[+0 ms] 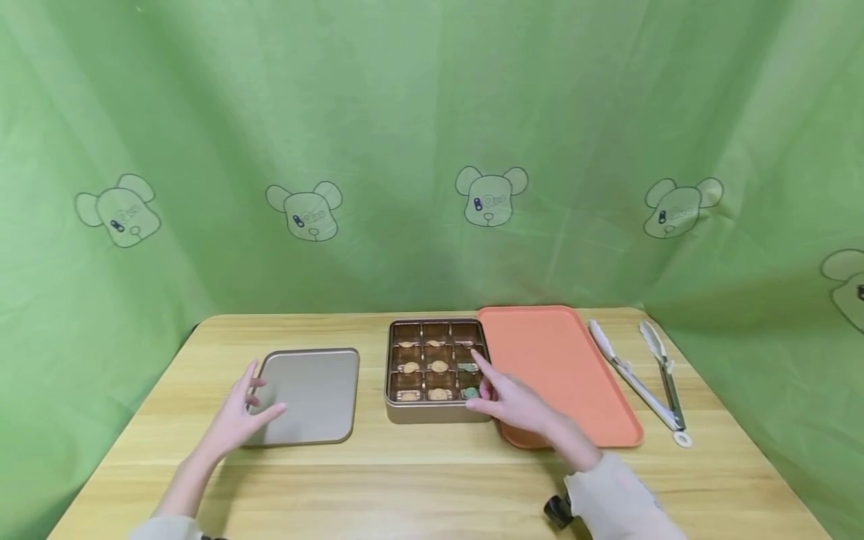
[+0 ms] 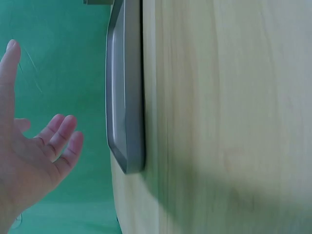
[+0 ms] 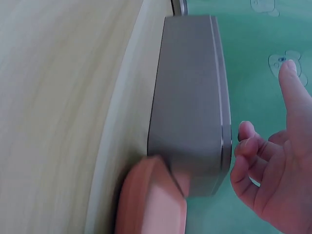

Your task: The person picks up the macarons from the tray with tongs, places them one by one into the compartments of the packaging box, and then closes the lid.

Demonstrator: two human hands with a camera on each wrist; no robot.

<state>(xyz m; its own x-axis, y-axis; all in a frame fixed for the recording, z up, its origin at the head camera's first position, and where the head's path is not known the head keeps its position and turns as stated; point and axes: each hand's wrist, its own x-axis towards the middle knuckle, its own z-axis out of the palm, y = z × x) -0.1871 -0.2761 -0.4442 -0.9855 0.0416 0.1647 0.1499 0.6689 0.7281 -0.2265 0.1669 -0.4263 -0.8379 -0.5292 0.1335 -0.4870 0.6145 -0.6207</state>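
Note:
A square grey-gold tin [image 1: 432, 412] has a brown divided insert. Its compartments hold several small yellowish wrapped pieces [image 1: 439, 366] and green wrapped pieces [image 1: 467, 367]. Over the tin's front right corner hovers my right hand [image 1: 509, 401], index finger and thumb extended, the other fingers loosely bent; nothing shows in its grasp. A matching flat lid [image 1: 310, 397] lies left of the tin. My left hand [image 1: 236, 416] is spread above the lid's left edge, holding nothing. In the left wrist view, a gap shows between that hand and the lid [image 2: 134, 97].
An orange tray [image 1: 553, 360] lies against the tin's right side. Farther right, metal tongs [image 1: 641, 382] with white tips stand spread on the wooden table [image 1: 405, 487]. Green curtains [image 1: 405, 150] with bear-head outlines enclose the back and sides.

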